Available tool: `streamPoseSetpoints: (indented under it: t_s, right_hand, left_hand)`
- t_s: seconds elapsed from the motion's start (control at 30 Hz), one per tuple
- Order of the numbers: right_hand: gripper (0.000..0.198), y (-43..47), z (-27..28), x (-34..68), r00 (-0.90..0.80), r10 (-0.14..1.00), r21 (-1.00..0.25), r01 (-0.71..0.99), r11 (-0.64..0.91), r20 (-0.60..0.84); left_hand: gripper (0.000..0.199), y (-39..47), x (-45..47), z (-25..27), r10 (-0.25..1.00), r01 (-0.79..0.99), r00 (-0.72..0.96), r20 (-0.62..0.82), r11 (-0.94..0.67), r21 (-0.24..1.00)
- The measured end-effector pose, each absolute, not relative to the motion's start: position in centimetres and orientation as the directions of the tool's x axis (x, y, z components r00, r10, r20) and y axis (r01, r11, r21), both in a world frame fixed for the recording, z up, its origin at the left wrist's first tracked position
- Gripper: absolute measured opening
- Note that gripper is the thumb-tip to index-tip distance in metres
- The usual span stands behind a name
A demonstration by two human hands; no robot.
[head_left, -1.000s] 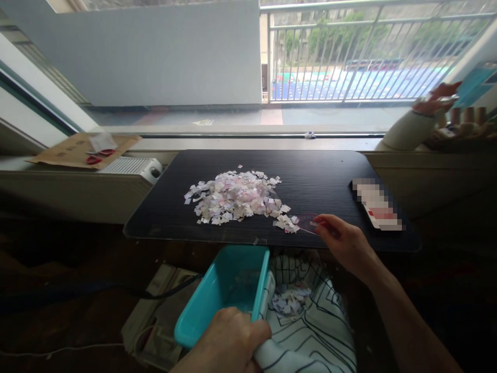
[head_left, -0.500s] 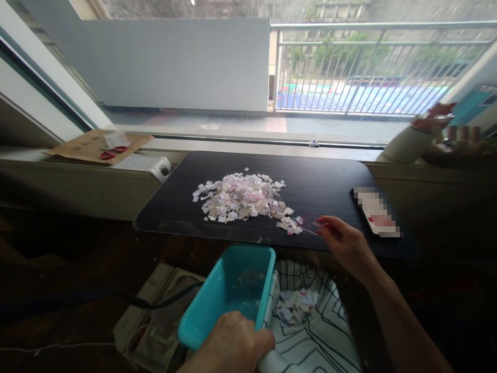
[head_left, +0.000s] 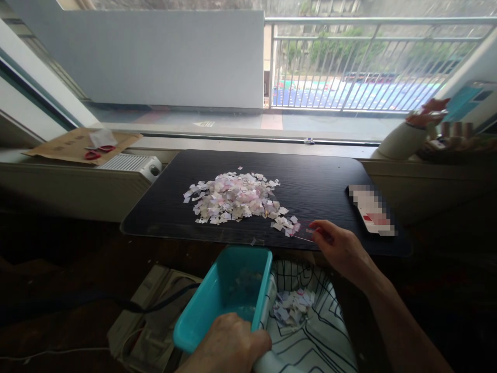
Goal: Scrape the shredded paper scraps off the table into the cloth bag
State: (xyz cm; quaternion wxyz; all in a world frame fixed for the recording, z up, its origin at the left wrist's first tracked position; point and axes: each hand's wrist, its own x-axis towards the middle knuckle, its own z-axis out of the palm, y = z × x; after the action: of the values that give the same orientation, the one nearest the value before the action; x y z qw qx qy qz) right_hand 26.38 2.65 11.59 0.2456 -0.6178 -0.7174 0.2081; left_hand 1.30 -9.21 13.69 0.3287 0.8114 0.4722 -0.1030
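My left hand (head_left: 231,339) is closed over the near rim of a turquoise plastic bin (head_left: 194,311), which is held close below the table edge. A few paper scraps show faintly inside it. My right hand (head_left: 341,248) pinches a thin, clear pinkish plastic sheet (head_left: 303,231) at the table's front edge. The sheet's far end touches a small cluster of paper scraps (head_left: 284,225). Behind and to the left lies a broad heap of small cut paper pieces (head_left: 233,197) in white and pale pink. More scraps (head_left: 293,308) rest on the patterned cloth (head_left: 326,336) across my lap.
A phone-like object (head_left: 371,212), partly pixelated, lies at the right of the black table (head_left: 310,176). Red-handled scissors (head_left: 99,151) sit on brown paper (head_left: 58,145) by a white heater (head_left: 134,163). A beige box-like object (head_left: 132,311) stands lower left. The window sill is behind.
The view has shifted slightly. My right hand and the plastic sheet have moved a little toward me, beside the small cluster of scraps. My left hand keeps its hold on the bin.
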Motion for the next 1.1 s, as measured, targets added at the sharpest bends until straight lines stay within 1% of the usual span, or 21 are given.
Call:
streamPoseSetpoints:
  t_s: [0.13, 0.2, 0.3, 0.43, 0.57, 0.63, 0.77, 0.9, 1.0, 1.1]
  right_hand:
    - [0.023, 2.7, 11.5, 27.0, -0.071, 0.990, -0.608, 0.784, 0.128, 0.118]
    - [0.023, 2.7, 11.4, 27.2, -0.068, 0.992, -0.605, 0.788, 0.117, 0.104]
    - [0.022, 2.7, 11.6, 27.0, -0.044, 0.996, -0.587, 0.805, 0.081, 0.077]
    - [0.024, 2.5, 11.7, 26.4, -0.040, 0.997, -0.610, 0.789, 0.076, 0.071]
    - [0.023, 1.7, 11.9, 26.1, 0.000, 0.999, -0.553, 0.833, 0.020, 0.035]
    - [0.023, 1.3, 12.0, 26.1, 0.032, 0.999, -0.541, 0.841, -0.011, 0.029]
    - [0.024, 1.3, 12.1, 25.9, 0.060, 0.997, -0.564, 0.825, -0.026, 0.042]
    - [0.025, 2.0, 11.9, 25.8, 0.101, 0.993, -0.563, 0.825, -0.054, 0.053]
    - [0.025, 2.2, 11.7, 26.0, 0.089, 0.993, -0.580, 0.814, -0.030, 0.074]
    - [0.024, 2.0, 11.7, 26.1, 0.041, 0.999, -0.589, 0.808, -0.013, 0.034]
  left_hand:
    - [0.015, -8.1, 1.1, 12.6, 0.597, 0.802, 0.595, -0.537, -0.396, 0.448]
    - [0.014, -7.5, 1.2, 12.2, 0.570, 0.803, 0.596, -0.566, -0.405, 0.438]
    - [0.011, -7.0, 1.2, 12.2, 0.583, 0.797, 0.601, -0.547, -0.381, 0.469]
    - [0.013, -6.5, 0.9, 12.5, 0.583, 0.771, 0.625, -0.519, -0.357, 0.528]
    - [0.011, -6.1, 0.2, 12.2, 0.565, 0.767, 0.628, -0.535, -0.331, 0.550]
    - [0.012, -6.1, -0.1, 11.8, 0.586, 0.753, 0.634, -0.505, -0.320, 0.574]
    - [0.015, -6.0, -0.7, 11.2, 0.658, 0.744, 0.619, -0.429, -0.315, 0.590]
    - [0.012, -5.4, -0.6, 11.3, 0.663, 0.733, 0.625, -0.411, -0.319, 0.600]
    - [0.012, -5.1, -0.4, 11.3, 0.668, 0.736, 0.618, -0.415, -0.306, 0.604]
    - [0.012, -5.3, 0.0, 10.9, 0.689, 0.737, 0.603, -0.403, -0.288, 0.611]
